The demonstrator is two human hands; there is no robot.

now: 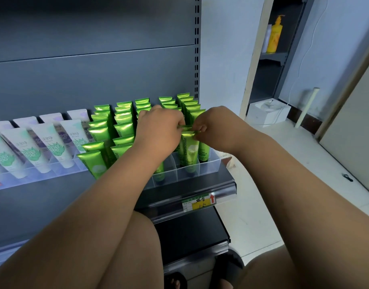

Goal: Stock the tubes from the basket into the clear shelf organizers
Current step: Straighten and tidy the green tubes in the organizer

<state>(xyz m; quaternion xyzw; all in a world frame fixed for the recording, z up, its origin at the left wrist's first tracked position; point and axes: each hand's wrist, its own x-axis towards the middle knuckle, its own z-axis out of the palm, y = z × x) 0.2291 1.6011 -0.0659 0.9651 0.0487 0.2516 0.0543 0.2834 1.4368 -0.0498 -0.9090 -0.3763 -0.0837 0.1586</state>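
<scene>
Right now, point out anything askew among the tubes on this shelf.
The shiny green tubes at the front left of the clear plastic organizer lean sideways, unlike the upright rows behind. Some front compartments hold no tube. The left hand and right hand pinch a green tube's crimped end above the right column.

Grey metal back panel (91, 76) with slotted upright (197, 49), 9 to 12 o'clock. Pale blue wall (225, 59) and dark shelf unit (271, 65) bearing a yellow pump bottle (274, 36), 1 o'clock. White box (267, 112) and leaning white rod (306, 107) on pale floor (283, 163), 2 to 3 o'clock.
</scene>
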